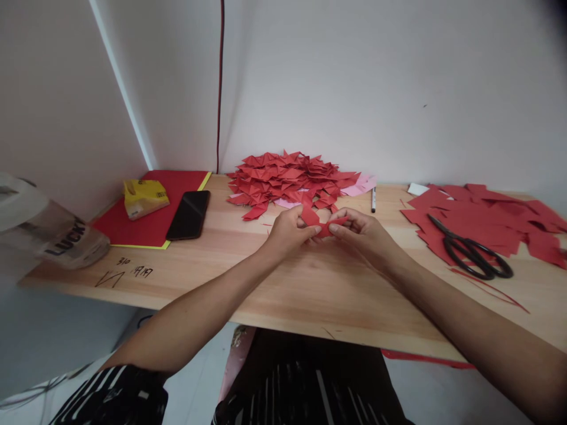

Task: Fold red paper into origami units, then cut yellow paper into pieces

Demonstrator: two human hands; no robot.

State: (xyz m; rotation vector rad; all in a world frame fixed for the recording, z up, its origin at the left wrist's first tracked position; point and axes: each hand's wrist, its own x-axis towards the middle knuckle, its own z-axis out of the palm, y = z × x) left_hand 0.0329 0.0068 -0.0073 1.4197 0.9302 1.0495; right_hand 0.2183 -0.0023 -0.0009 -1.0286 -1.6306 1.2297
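Between my two hands, just above the wooden table, is a small piece of folded red paper [325,229]. My left hand [290,227] pinches its left side with thumb and fingers. On its right side, my right hand [358,229] grips the paper the same way. The fingers hide part of its folds. Right behind the hands rises a heap of folded red paper pieces [283,177], with some pink paper [361,184] beneath and beside it.
Black scissors [472,251] lie on flat red paper pieces [482,218] at the right. A marker [373,199] lies behind my right hand. At the left are a black phone [189,215], a yellow packet [145,198], red sheets [128,227] and a clear bottle [57,230]. A wall stands behind.
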